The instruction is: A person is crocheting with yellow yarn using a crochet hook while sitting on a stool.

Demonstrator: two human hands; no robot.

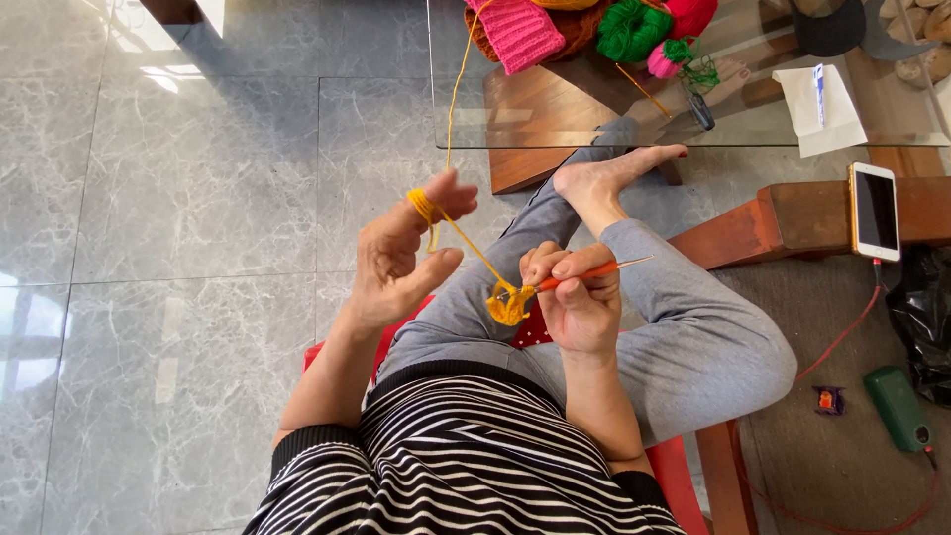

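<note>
Two hands: both raised above the lap, close together, joined by one strand of yarn.
Right hand (582, 302): grip clamped on a thin crochet hook with an orange handle (592, 271), held level, metal tip pointing right.
Crochet piece: small yellow yarn crochet piece (508, 303), pinched under the right fingers, just beside the hook.
Left hand (401, 260): fingers spread apart, yellow yarn strand (466, 243) wound round the forefinger and running taut to the piece.
Lap: grey trousers, crossed legs, red chair beneath.
Glass surface (555, 119): farther off, carrying pink knitted fabric (517, 35) and a green yarn ball (631, 30).
Wooden bench, right: white smartphone (874, 210).
</note>
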